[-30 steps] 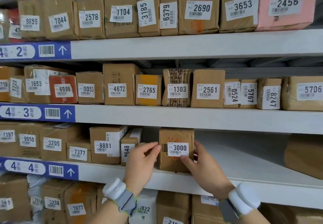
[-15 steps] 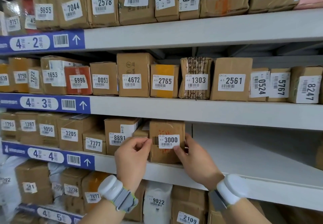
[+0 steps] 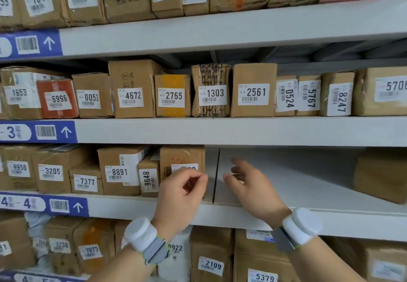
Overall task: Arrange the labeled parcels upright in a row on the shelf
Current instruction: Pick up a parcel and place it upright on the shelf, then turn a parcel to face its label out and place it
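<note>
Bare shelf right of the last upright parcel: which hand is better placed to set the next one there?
Right, probably. The right hand hovers open over the bare shelf beside the last parcel; the left hand is curled in front of that parcel's label.

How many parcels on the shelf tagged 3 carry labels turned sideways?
3: 0524, 5767 and 8247, side by side right of 2561; frame edges may hide others.
</note>
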